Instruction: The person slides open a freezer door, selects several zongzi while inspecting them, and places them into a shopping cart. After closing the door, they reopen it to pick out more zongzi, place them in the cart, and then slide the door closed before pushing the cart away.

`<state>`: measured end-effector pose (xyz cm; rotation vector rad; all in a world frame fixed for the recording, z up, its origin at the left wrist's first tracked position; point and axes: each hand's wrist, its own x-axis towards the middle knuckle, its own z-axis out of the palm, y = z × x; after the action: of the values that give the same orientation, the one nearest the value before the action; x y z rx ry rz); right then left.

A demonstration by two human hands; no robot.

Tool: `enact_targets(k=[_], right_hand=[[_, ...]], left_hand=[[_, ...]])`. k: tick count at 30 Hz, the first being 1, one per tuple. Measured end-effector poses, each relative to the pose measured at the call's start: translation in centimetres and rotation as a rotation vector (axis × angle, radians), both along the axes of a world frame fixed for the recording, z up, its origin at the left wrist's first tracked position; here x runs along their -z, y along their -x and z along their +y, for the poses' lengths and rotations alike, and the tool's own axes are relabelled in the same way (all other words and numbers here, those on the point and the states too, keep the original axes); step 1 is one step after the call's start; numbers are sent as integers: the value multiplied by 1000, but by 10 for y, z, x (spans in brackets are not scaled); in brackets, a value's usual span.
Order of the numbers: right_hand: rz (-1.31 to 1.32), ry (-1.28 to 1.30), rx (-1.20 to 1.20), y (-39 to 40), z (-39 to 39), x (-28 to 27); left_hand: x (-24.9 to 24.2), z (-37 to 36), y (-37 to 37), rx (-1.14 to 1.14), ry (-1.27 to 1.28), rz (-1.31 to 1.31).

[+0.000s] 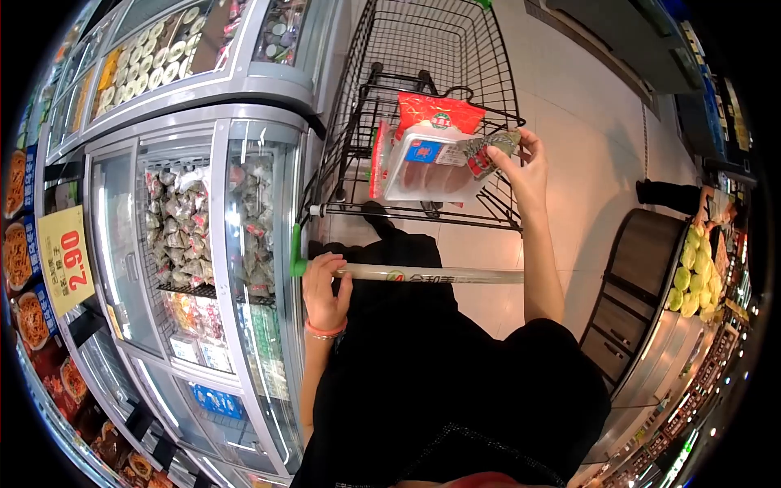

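In the head view my right hand (pixel 525 175) is raised over the shopping cart (pixel 500 69). Its thumb and fingers pinch a small plastic-wrapped zongzi (pixel 488 153), dark green-grey with a red label. Beneath it in the cart lies a clear-wrapped tray of meat (pixel 423 175) with a blue label. A red food packet (pixel 443 114) sticks up behind the tray. My left hand (pixel 325 293) is closed round the left end of the cart's push handle (pixel 472 277), beside the green end cap (pixel 298 256).
To my left stands a glass-doored freezer (pixel 224 252) with many similar wrapped pieces (pixel 181 220) inside. A yellow price sign (pixel 67 260) reads 2.90. At right are a wooden produce stand (pixel 643 268) with yellow-green fruit (pixel 691 272) and another person's hand (pixel 704 207).
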<state>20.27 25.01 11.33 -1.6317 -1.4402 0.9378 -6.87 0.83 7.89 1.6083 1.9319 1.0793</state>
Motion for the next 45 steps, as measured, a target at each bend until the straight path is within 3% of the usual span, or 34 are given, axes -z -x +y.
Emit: enact_targets(k=[6,13,24,36,45], right_hand=[[131,-18,179,-47,29,13],[-73,-50,292,-83,29,17],[209,129,249,-66,26,33],[178,120,118,-67,26,46],[363,239,119,-75,17,44]], left_hand=[[11,12,-16,105,-14,-33],[14,24,-14,132,38,-5],[25,51,-19,132,77,147],[26,51,-21,88,101,178],[26,50,-23,40,154,167]])
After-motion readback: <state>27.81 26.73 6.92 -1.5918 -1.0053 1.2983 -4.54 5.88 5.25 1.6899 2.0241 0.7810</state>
